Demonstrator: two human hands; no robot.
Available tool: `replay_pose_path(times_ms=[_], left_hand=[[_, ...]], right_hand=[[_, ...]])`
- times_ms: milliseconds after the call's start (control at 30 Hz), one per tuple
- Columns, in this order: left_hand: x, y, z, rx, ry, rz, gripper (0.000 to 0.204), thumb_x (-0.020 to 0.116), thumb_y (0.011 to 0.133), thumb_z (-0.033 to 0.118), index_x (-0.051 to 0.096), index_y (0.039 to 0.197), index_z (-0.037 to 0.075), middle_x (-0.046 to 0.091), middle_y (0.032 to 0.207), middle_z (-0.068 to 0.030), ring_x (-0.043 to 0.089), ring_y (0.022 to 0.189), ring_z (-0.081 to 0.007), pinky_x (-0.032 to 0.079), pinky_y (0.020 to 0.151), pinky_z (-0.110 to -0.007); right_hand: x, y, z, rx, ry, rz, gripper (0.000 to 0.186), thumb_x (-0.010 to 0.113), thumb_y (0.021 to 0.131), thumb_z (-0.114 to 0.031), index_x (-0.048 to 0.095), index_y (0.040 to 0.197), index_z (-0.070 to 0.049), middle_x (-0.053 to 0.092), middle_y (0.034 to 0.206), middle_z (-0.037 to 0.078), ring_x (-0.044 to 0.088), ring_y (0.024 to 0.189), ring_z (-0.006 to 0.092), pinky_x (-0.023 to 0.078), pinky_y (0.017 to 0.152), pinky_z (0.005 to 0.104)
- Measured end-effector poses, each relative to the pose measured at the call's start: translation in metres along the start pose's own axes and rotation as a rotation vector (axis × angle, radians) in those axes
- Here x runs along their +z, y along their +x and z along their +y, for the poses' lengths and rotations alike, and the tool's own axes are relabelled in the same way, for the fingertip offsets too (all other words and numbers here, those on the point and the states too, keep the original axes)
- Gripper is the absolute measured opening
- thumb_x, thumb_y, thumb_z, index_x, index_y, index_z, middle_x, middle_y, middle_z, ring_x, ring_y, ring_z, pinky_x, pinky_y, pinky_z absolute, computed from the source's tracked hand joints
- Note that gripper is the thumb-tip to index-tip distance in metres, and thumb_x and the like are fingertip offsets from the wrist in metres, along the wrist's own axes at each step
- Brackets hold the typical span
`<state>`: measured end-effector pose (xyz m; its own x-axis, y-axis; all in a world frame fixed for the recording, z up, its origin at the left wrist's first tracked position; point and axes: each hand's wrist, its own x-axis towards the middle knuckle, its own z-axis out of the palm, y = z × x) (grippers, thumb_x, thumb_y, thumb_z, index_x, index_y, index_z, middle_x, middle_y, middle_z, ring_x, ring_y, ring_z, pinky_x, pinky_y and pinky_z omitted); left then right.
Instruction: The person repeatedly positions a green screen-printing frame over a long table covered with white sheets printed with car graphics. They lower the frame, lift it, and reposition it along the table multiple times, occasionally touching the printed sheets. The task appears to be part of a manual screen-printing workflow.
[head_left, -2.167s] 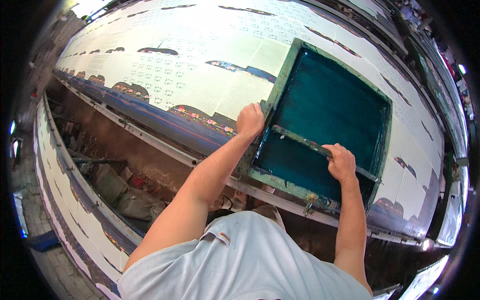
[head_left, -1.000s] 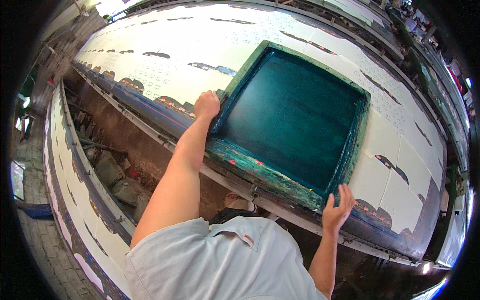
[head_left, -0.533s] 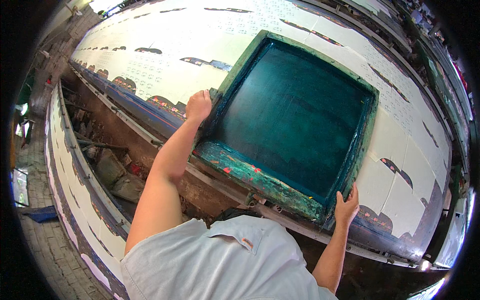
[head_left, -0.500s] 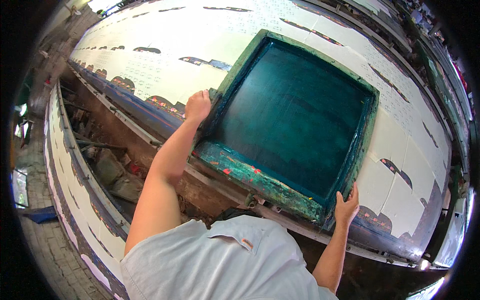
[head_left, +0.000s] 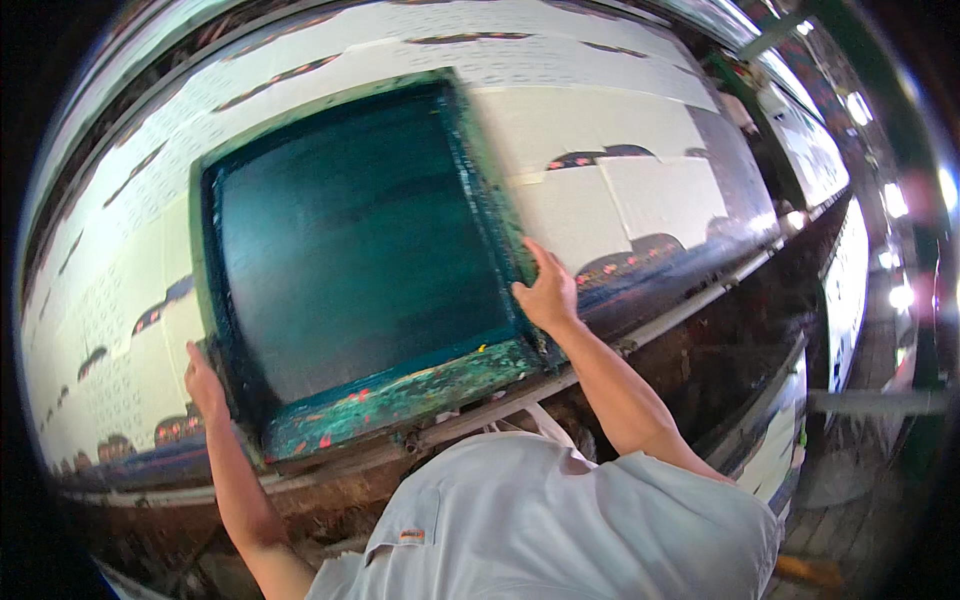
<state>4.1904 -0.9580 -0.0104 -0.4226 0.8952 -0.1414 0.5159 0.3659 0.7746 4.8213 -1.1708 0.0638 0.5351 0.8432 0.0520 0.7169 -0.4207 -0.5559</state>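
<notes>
Screen frame (head_left: pixel 400 400), likely at positioning; left hand (head_left: pixel 203 385) and right hand (head_left: pixel 552 292) grip opposite sides. Next move needs level, even support.

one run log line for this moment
left hand: at left side of green frame | right hand: gripping its right side | position: over pale sheets | contact below: unclear

A wide fisheye camera, the left of two worn side by side on the person's head, looks down and forward over the chest. The shirt (head_left: pixel 570 520) is nearest the lens, below the hands. The left hand (head_left: pixel 207 385) and right hand (head_left: pixel 548 290) lie farther off, with the frame (head_left: pixel 400 397) between them. Beyond both hands, the desk (head_left: pixel 738 175) shows from above, its long edges bending toward the dark rim.
</notes>
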Motion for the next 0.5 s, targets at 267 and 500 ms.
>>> replay_pose_path(times_ms=[267,500], left_hand=[[-0.025,0.003,0.018,-0.208,-0.179,-0.111,0.086,0.056,0.105,0.08,0.082,0.11,-0.002,0.077,0.094,-0.0111,0.072,0.081,-0.0244,0.059,0.079,-0.04],[-0.002,-0.06,0.113,-0.193,-0.433,-0.199,0.087,0.056,0.103,0.082,0.083,0.111,0.0,0.08,0.095,-0.0107,0.075,0.079,-0.025,0.061,0.078,-0.039]], right_hand=[[-0.062,0.015,-0.025,-0.265,0.025,0.01,0.079,0.086,0.08,-0.021,0.063,0.155,-0.019,0.074,0.129,0.015,0.072,0.119,0.0393,0.057,0.103,0.0526],[-0.125,0.067,0.022,-0.285,0.013,0.043,0.072,0.084,0.08,-0.021,0.067,0.15,-0.017,0.074,0.126,0.018,0.072,0.114,0.0413,0.058,0.1,0.0526]])
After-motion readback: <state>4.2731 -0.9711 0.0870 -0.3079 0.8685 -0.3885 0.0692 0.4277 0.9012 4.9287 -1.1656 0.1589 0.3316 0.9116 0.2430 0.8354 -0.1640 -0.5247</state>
